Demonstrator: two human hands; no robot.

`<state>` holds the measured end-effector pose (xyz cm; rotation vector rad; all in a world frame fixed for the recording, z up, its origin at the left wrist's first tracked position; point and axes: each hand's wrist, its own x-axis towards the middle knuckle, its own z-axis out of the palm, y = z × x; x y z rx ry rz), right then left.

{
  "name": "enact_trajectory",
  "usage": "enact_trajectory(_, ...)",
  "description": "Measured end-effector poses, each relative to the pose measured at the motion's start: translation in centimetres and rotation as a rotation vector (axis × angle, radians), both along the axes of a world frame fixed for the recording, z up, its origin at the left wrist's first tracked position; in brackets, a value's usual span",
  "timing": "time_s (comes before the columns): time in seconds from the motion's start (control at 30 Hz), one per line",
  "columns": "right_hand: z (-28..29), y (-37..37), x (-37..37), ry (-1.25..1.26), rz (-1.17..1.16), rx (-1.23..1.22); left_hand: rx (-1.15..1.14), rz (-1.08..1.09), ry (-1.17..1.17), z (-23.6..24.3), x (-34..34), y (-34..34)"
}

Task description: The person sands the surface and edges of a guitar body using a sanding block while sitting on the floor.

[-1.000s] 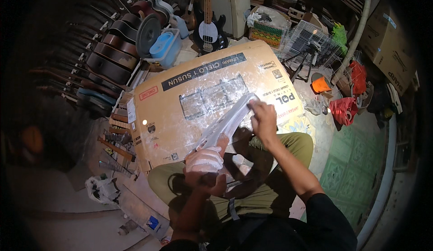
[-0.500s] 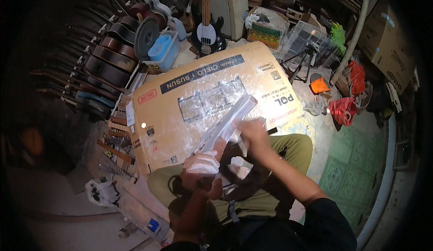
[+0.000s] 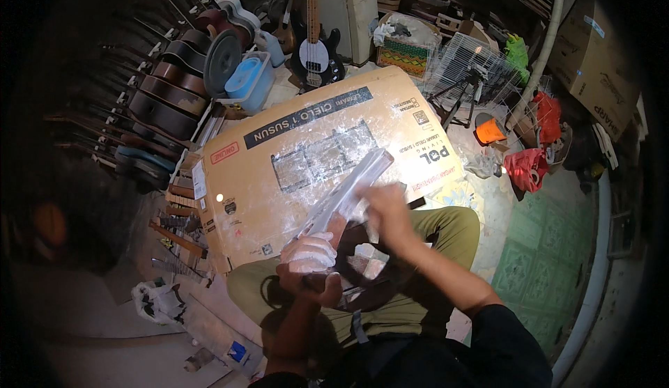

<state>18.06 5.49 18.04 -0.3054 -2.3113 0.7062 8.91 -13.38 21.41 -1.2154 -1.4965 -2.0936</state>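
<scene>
A long reddish-brown wooden piece that looks like a guitar neck (image 3: 348,191), whitened with dust, slants up from my lap over the cardboard. My left hand (image 3: 308,257), its fingers coated white, is wrapped round its lower part. Against its right side, my right hand (image 3: 390,214) is closed and slightly blurred. A pale edge shows below those fingers, but what they hold is hidden. On my lap, just under the hands, lies a small pale and brown folded piece (image 3: 369,260), its kind unclear. Darker brown wood beneath is mostly covered.
A flat cardboard sheet (image 3: 258,207) strewn with white dust lies before my knees. Guitars (image 3: 164,99) stand racked at far left, with a blue tub (image 3: 252,81) and a black bass guitar (image 3: 317,60) behind. A small tripod (image 3: 467,95), wire cage and red bags (image 3: 526,168) are at right.
The view has shifted slightly. My left hand keeps its grip on the neck-like piece, and my right hand stays against its side with barely any visible shift.
</scene>
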Motion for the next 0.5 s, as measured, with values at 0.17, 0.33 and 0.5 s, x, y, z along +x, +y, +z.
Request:
enact_trajectory(0.17, -2.1, 4.0, 0.3, 0.064, -0.102, -0.022, 0.020, -0.025, -0.030, 0.4, 0.6, 0.5)
enact_trajectory(0.33, -0.1, -1.8, 0.0, 0.078, 0.017, -0.001, 0.150, 0.105, -0.145, -1.4, 0.9, 0.4)
enact_trajectory(0.5, -1.9, 4.9, 0.5, 0.044, -0.259, 0.058, 0.056, 0.039, 0.013, 0.8, 1.0, 1.0)
